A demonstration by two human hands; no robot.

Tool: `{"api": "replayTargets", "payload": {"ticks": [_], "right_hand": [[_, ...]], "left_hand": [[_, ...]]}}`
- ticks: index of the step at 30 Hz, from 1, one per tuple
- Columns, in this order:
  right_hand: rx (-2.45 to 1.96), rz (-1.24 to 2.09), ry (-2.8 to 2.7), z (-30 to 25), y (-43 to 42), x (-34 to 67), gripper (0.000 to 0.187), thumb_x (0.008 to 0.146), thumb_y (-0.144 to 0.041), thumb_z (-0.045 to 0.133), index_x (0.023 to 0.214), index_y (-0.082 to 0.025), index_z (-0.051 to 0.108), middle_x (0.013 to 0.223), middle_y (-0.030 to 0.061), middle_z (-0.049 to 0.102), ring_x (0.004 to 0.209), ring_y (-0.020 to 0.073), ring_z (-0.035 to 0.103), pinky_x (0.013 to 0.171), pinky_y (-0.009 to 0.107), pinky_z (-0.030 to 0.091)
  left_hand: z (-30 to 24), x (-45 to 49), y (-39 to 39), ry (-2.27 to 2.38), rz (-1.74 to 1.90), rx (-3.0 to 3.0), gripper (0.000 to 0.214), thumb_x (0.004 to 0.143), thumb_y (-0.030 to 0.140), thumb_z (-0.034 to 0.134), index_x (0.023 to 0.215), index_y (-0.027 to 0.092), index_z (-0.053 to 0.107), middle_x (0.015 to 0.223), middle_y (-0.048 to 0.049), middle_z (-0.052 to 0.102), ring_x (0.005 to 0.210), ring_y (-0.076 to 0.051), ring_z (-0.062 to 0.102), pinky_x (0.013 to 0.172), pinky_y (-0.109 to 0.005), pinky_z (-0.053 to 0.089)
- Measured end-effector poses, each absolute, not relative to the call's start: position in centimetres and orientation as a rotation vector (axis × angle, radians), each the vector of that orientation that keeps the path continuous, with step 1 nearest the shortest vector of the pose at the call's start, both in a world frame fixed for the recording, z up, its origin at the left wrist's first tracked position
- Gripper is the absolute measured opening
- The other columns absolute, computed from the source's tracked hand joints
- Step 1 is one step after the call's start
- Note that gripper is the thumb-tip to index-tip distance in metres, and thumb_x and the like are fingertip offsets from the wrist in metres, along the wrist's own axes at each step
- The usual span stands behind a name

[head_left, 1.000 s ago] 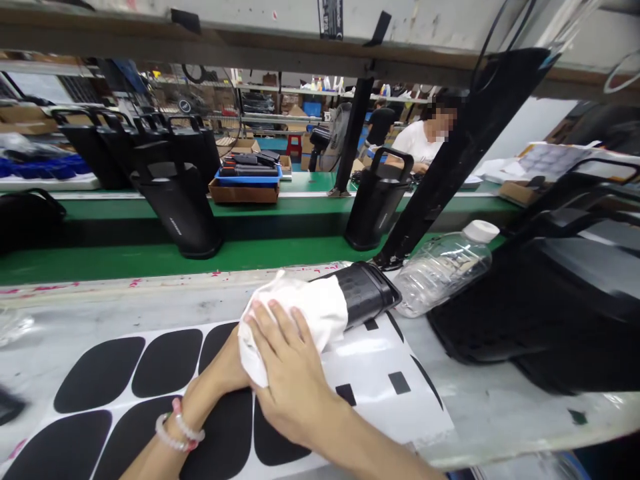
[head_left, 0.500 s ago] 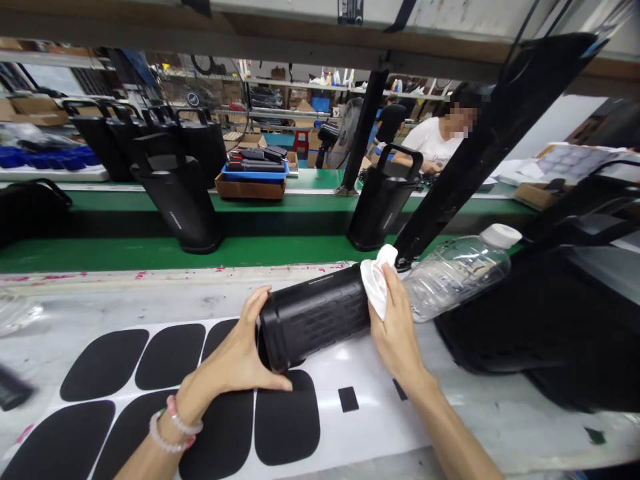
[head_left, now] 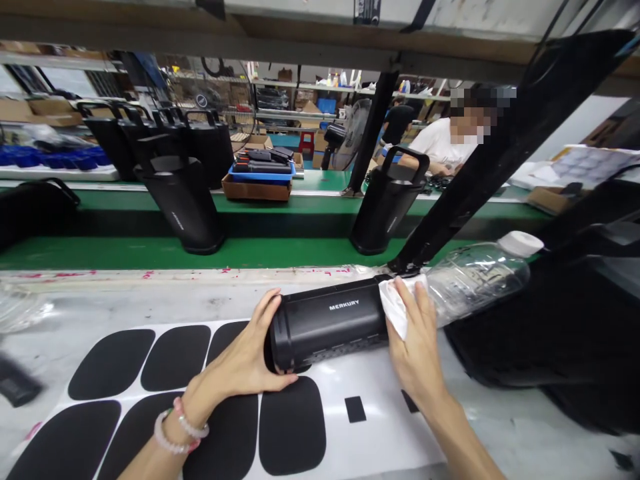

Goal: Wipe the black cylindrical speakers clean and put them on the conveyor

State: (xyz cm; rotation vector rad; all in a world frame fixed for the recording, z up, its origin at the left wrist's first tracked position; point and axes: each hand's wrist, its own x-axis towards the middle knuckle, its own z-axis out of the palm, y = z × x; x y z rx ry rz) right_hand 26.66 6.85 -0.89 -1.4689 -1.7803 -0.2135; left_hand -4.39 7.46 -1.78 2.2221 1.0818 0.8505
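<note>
A black oblong casing (head_left: 333, 327) lies on its side above the workbench, tilted slightly up to the right, with white MERKURY lettering facing me. My left hand (head_left: 245, 357) grips its left end, thumb below and fingers above. In my right hand (head_left: 417, 347) is a white cloth (head_left: 395, 310), pressed against the casing's right end. Beneath is a white backing sheet (head_left: 380, 440) carrying several black rounded pads (head_left: 293, 427) and small black squares (head_left: 356, 409). Part of the casing's right end is hidden by the cloth and hand.
A clear plastic bottle (head_left: 480, 277) is just right of my right hand, near large black items (head_left: 560, 333). Black handled units (head_left: 183, 207) stand on the green conveyor (head_left: 280, 250) behind. A slanted black post (head_left: 465, 180) rises there. Across it, a person (head_left: 443, 143) works.
The casing has rolled in my hands so its lettering faces me more and the textured side turns down. My right hand and cloth appear slightly lower and further right.
</note>
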Motion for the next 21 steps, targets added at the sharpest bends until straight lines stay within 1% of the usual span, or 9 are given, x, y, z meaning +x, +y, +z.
{"api": "replayTargets", "payload": {"ticks": [1,3,6,9,11,14,17,19,21], "right_hand": [[-1.466,-0.259,-1.803,-0.8,7.2,26.5,0.058,0.101,-0.021,0.039,0.156,-0.032,0.024,0.15,0.0063,0.047,0.149,0.0244,0.021,0.119,0.056,0.022],[-1.483,-0.34,-1.84,-0.6,7.3,24.9,0.056,0.1,-0.02,0.04,0.155,-0.025,0.028,0.146,0.0098,0.052,0.147,0.0269,0.028,0.117,0.057,0.024],[-1.396,-0.399,-1.999,-0.1,6.2,19.6,0.055,0.095,-0.017,0.04,0.149,-0.008,0.038,0.143,0.0176,0.053,0.142,0.0299,0.036,0.115,0.054,0.027],[-1.182,-0.239,-2.222,1.1,5.1,14.9,0.061,0.087,-0.02,0.043,0.144,0.003,0.043,0.149,0.0186,0.046,0.143,0.0311,0.035,0.115,0.047,0.032],[-1.143,-0.186,-2.31,1.9,5.3,14.6,0.058,0.085,-0.02,0.043,0.138,0.001,0.051,0.148,0.0161,0.048,0.14,0.0305,0.041,0.113,0.046,0.036],[-1.378,-0.269,-2.176,2.4,6.8,17.3,0.051,0.086,-0.016,0.04,0.131,-0.002,0.061,0.138,0.0148,0.058,0.131,0.0314,0.051,0.108,0.049,0.04],[-1.546,-0.298,-2.062,2.1,7.2,17.7,0.051,0.088,-0.018,0.042,0.132,0.0,0.059,0.139,0.0188,0.057,0.132,0.0355,0.049,0.109,0.055,0.036],[-1.426,-0.256,-2.128,2.0,6.5,15.8,0.052,0.086,-0.018,0.045,0.133,0.002,0.058,0.141,0.0206,0.054,0.136,0.0346,0.045,0.113,0.053,0.033],[-1.269,-0.195,-2.249,2.0,5.8,14.1,0.057,0.085,-0.021,0.049,0.137,0.002,0.054,0.147,0.0192,0.048,0.139,0.0322,0.041,0.116,0.048,0.031]], "left_hand": [[-1.9,-4.3,7.5,1.112,0.833,2.125,0.136,0.063,0.03,0.086,0.152,0.036,-0.016,0.163,-0.0185,0.004,0.149,-0.043,0.018,0.114,-0.065,0.028],[-2.1,-4.1,7.5,1.149,0.8,1.961,0.139,0.062,0.033,0.086,0.152,0.032,-0.021,0.162,-0.0203,0.013,0.147,-0.043,0.025,0.114,-0.066,0.026],[-2.6,-3.8,7.4,1.171,0.812,1.893,0.13,0.063,0.03,0.082,0.154,0.028,-0.012,0.154,-0.02,0.032,0.142,-0.041,0.037,0.115,-0.065,0.025],[-3.0,-3.7,7.2,1.171,0.858,1.936,0.134,0.055,0.03,0.086,0.153,0.027,-0.005,0.157,-0.0218,0.026,0.143,-0.043,0.034,0.116,-0.064,0.027],[-3.0,-3.8,7.2,1.187,0.86,1.951,0.133,0.053,0.028,0.086,0.153,0.027,-0.001,0.157,-0.0219,0.026,0.142,-0.043,0.035,0.115,-0.063,0.03],[-2.6,-3.6,7.2,1.224,0.847,1.965,0.125,0.058,0.029,0.083,0.152,0.026,0.002,0.148,-0.0202,0.038,0.135,-0.041,0.045,0.112,-0.063,0.034],[-2.4,-3.4,7.1,1.21,0.851,2.005,0.123,0.059,0.031,0.081,0.152,0.024,0.001,0.146,-0.0203,0.039,0.133,-0.041,0.047,0.111,-0.063,0.035],[-2.4,-3.4,7.1,1.199,0.863,2.026,0.126,0.056,0.029,0.082,0.151,0.024,0.0,0.15,-0.0217,0.035,0.137,-0.042,0.043,0.112,-0.063,0.035],[-2.4,-3.4,7.0,1.208,0.872,2.032,0.127,0.054,0.025,0.083,0.151,0.024,0.001,0.153,-0.0221,0.032,0.138,-0.043,0.041,0.112,-0.061,0.037]]}}
